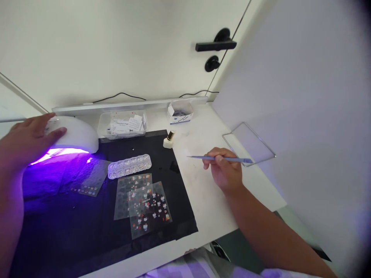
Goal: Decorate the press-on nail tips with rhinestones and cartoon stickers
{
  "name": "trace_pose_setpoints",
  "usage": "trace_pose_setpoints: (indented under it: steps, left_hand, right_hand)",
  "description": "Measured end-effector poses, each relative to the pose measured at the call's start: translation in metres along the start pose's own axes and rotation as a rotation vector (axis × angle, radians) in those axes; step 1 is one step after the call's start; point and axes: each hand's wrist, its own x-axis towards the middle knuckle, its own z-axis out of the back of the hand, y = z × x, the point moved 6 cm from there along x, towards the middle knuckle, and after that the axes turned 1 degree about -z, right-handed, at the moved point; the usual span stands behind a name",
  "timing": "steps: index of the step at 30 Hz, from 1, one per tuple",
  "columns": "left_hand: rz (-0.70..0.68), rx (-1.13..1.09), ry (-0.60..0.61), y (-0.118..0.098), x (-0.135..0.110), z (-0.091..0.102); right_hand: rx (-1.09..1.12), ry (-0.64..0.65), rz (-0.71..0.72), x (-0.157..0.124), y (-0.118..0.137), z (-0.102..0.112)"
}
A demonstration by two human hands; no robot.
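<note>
At the left, my left hand (30, 135) rests on top of a white nail lamp (77, 133), fingers stretched out and thumb apart. Bright violet light comes from the lamp's front opening. My right hand (226, 170) is closed around a slim blue-grey pointed tool (232, 158), held level above the white table top; its exact kind is unclear. The tool's thin tip points left, toward a small cream polish bottle (167, 143) with a dark cap. A clear case of rhinestones (129, 166) lies on the black mat (95, 227) between my hands.
Overlapping nail sticker sheets (150, 210) lie near the mat's front, another sheet (95, 177) near the lamp. Behind stand a clear tub of packets (123, 125) and an open small box (180, 112). A wire frame (261, 141) leans at the right wall.
</note>
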Motion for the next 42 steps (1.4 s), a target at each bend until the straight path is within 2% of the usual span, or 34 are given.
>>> trace_pose_setpoints:
  steps: [1, 2, 5, 7, 8, 9, 10, 12, 13, 14, 16, 19, 23, 26, 30, 33, 35, 37, 40, 42]
  left_hand:
    - [0.040, -0.023, 0.027, -0.010, -0.007, 0.008]
    - [0.049, -0.049, 0.001, -0.023, -0.014, 0.020]
    - [-0.067, -0.152, -0.279, -0.065, -0.040, 0.071]
    - [-0.229, -0.316, -0.431, -0.094, -0.062, 0.101]
    - [-0.335, -0.443, -0.457, -0.108, -0.073, 0.113]
    - [-0.457, -0.599, -0.416, -0.123, -0.085, 0.119]
    - [-0.620, -0.717, -0.323, -0.141, -0.098, 0.123]
    - [-0.934, -0.858, -0.172, -0.173, -0.132, 0.124]
    - [-1.005, -0.941, -0.119, -0.182, -0.147, 0.123]
    - [-1.021, -0.984, -0.072, -0.188, -0.158, 0.118]
    - [-1.023, -1.055, -0.067, -0.191, -0.178, 0.108]
    - [-1.001, -1.108, -0.146, -0.184, -0.195, 0.094]
    - [-0.920, -1.137, -0.217, -0.171, -0.201, 0.088]
    - [-0.938, -1.076, -0.234, -0.169, -0.203, 0.092]
    - [-0.914, -1.063, -0.302, -0.154, -0.201, 0.094]
    - [-0.862, -1.016, -0.355, -0.137, -0.195, 0.083]
    - [-0.843, -0.970, -0.325, -0.130, -0.191, 0.071]
    - [-0.837, -0.932, -0.226, -0.130, -0.187, 0.058]
    - [-0.825, -0.875, -0.086, -0.134, -0.182, 0.041]
    - [-0.802, -0.837, -0.053, -0.134, -0.179, 0.035]
  right_hand:
    - [-0.027, 0.030, 0.044, -0.002, 0.006, -0.005]
    - [-0.047, 0.057, 0.085, -0.004, 0.013, -0.009]
    - [-0.147, 0.186, 0.291, -0.010, 0.047, -0.027]
    - [-0.430, 0.350, 0.671, -0.021, 0.082, -0.049]
    - [-0.532, 0.447, 0.798, -0.027, 0.095, -0.060]
    - [-0.613, 0.497, 0.893, -0.031, 0.106, -0.069]
    - [-0.673, 0.565, 0.954, -0.034, 0.115, -0.079]
    - [-0.689, 0.582, 1.069, -0.040, 0.132, -0.092]
    - [-0.684, 0.601, 1.107, -0.042, 0.138, -0.099]
    - [-0.677, 0.611, 1.133, -0.045, 0.142, -0.105]
    - [-0.654, 0.638, 1.166, -0.048, 0.148, -0.116]
    - [-0.613, 0.669, 1.191, -0.050, 0.152, -0.130]
    - [-0.588, 0.699, 1.216, -0.051, 0.153, -0.148]
    - [-0.599, 0.714, 1.182, -0.053, 0.150, -0.159]
    - [-0.570, 0.665, 1.111, -0.052, 0.149, -0.156]
    - [-0.628, 0.611, 1.005, -0.040, 0.137, -0.147]
    - [-0.634, 0.612, 0.980, -0.031, 0.124, -0.143]
    - [-0.559, 0.630, 0.967, -0.022, 0.105, -0.143]
    - [-0.411, 0.517, 0.880, -0.009, 0.076, -0.142]
    - [-0.334, 0.464, 0.779, -0.004, 0.057, -0.141]
